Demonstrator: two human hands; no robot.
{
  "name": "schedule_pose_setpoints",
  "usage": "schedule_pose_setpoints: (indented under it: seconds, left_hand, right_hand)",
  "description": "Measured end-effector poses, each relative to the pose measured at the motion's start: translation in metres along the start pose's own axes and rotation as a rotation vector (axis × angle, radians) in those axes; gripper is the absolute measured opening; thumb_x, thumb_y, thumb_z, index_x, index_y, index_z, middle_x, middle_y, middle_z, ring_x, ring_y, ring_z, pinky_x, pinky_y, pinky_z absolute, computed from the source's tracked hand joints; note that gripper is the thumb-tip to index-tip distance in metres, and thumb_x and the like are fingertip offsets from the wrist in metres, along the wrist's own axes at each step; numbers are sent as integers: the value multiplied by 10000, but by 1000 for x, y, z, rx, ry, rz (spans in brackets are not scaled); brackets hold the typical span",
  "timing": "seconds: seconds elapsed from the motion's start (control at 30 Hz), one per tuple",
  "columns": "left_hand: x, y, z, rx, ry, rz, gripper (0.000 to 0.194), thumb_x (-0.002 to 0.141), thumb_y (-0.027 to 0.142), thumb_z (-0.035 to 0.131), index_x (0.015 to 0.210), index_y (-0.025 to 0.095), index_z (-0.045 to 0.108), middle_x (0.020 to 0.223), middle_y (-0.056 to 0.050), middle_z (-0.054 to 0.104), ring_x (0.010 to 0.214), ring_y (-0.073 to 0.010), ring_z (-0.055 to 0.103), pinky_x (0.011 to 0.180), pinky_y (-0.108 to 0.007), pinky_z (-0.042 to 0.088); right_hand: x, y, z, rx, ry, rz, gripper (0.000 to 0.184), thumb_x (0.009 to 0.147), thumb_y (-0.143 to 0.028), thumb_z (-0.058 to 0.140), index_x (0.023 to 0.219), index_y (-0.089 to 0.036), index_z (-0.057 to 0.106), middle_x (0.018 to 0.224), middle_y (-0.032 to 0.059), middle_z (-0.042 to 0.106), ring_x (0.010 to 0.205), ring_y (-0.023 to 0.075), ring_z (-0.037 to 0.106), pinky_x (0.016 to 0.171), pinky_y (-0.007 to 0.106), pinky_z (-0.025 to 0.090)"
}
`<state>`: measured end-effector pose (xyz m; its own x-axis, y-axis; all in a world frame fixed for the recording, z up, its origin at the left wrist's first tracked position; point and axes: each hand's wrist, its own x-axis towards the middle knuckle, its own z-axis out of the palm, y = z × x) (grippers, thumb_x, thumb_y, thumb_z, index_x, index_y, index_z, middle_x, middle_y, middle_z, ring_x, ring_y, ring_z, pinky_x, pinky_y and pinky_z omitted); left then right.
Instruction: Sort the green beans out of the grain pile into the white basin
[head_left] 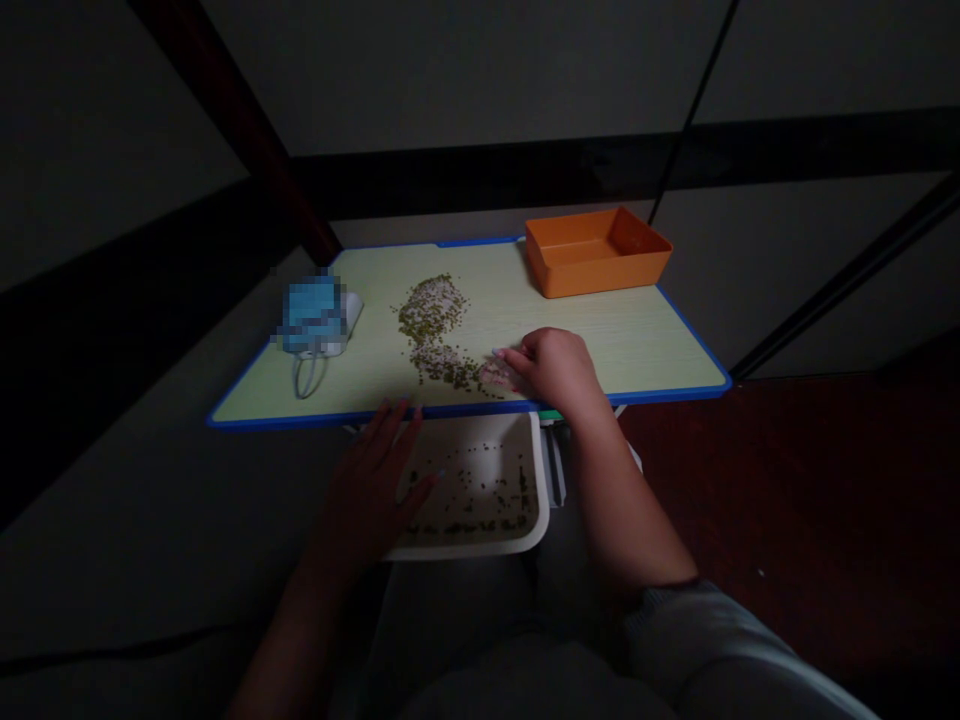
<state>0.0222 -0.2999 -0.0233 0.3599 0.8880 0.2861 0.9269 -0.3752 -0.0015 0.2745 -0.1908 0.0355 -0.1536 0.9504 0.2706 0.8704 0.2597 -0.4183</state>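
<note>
A spread of small green beans mixed with pale grains lies on the light yellow tabletop, trailing toward its front edge. At the near right end of the spread is a small pinkish patch of grains. My right hand rests on the table there, its fingers curled and the thumb side against this patch; what they pinch is hidden. My left hand has its fingers spread, fingertips by the table's front edge, over the left part of a white bin. Scattered green beans lie in the bin, below the table edge.
An orange box stands at the table's back right. On the left of the table sits a blurred blue and white object with a grey loop. The table has a blue rim; a wall rises behind it.
</note>
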Motion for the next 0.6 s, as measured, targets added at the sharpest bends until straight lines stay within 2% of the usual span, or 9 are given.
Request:
schedule_pose_setpoints:
  seconds: [0.27,0.6]
  left_hand:
    - [-1,-1,1,3,-3,-5,738,893,503,441,1504,242,122,1570,-111,254,1449,-285,216,1103,-490,339]
    - [0,-1,1,3,6,4,729,897,490,435,1505,257,107,1568,-107,258,1445,-287,229,1103,-491,339]
  right_hand:
    - [-4,6,-4,12,-30,-20,426,878,-483,538,604,-172,637,562,25,550,561,125,428,591,300,201]
    - [1,-3,0,-7,-29,-34,401,891,-462,537,651,-172,673,630,59,609,621,151,485,610,304,227]
